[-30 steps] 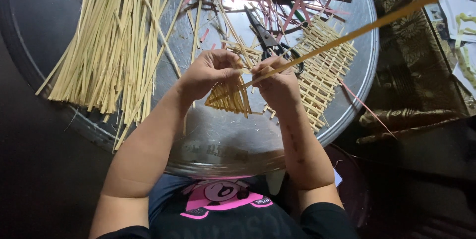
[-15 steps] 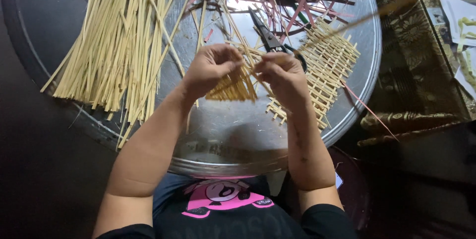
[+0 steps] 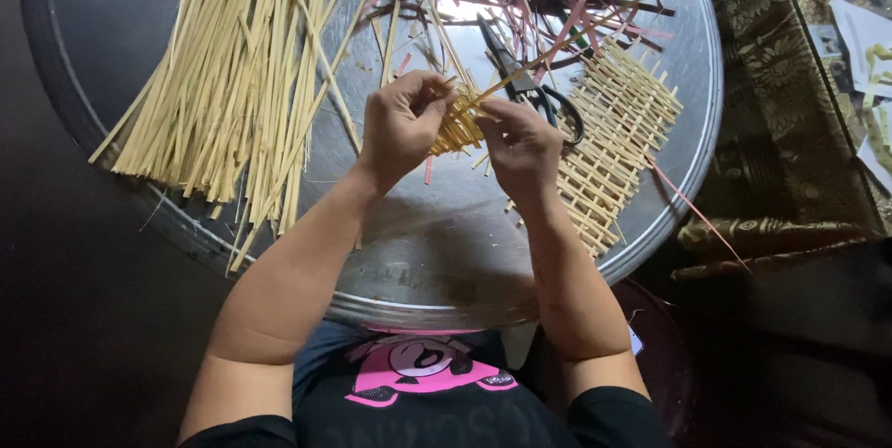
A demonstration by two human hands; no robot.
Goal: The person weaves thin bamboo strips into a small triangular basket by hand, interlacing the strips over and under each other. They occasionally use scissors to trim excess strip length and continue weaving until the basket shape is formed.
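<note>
Your left hand (image 3: pixel 401 127) and right hand (image 3: pixel 522 146) are both closed around a small woven piece (image 3: pixel 457 127) of pale strips, held above the middle of the round metal tray (image 3: pixel 446 253), with one long strip (image 3: pixel 557 48) running up and to the right from it. You look to be mid-weave, working that strip into the piece. The next move likely calls for a firm pinch on the crossings while you draw the strip snug, clear of the scissors (image 3: pixel 525 85) and the flat lattice mat (image 3: pixel 618 146) just beside your right hand.
</note>
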